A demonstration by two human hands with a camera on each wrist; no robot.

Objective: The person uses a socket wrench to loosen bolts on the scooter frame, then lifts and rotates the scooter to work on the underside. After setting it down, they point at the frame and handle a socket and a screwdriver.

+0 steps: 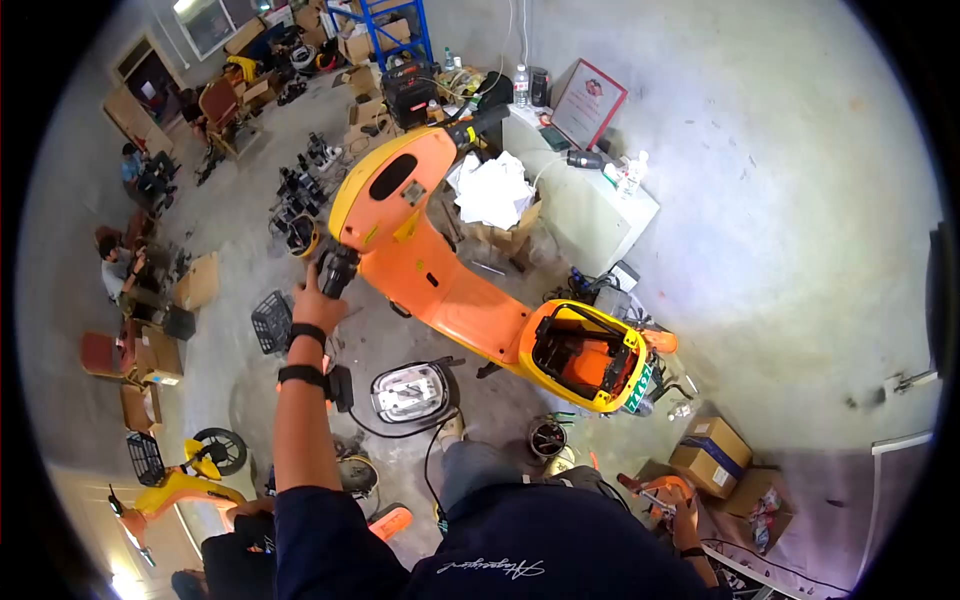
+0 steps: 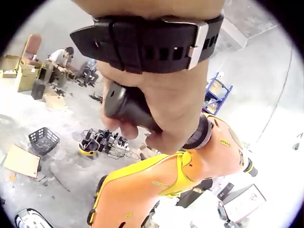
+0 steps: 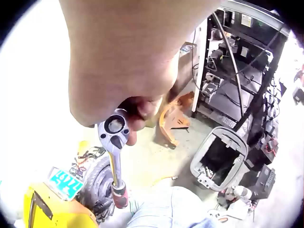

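An orange and yellow scooter (image 1: pixel 470 315) stands in front of me, its seat removed and the bay (image 1: pixel 588 362) beneath exposed. My left hand (image 1: pixel 317 306) grips the black handlebar grip (image 2: pixel 130 105) with the fingers curled round it. Down at my right side, my right hand (image 1: pixel 686 528) holds a ratchet wrench (image 3: pixel 115 142). Its shiny round head is at the fingers, and the red-banded handle (image 3: pixel 119 195) points away from the hand. Part of the right hand's grasp is hidden behind the wrist. A green number plate (image 1: pixel 640 388) is at the scooter's rear.
A grey-rimmed seat bucket (image 1: pixel 411 392) lies on the floor beside the scooter. White cloth or paper (image 1: pixel 492 190) is heaped beyond it, near a white cabinet (image 1: pixel 610 225). Cardboard boxes (image 1: pixel 710 456) stand at right. A black basket (image 1: pixel 271 322) and seated people are at left.
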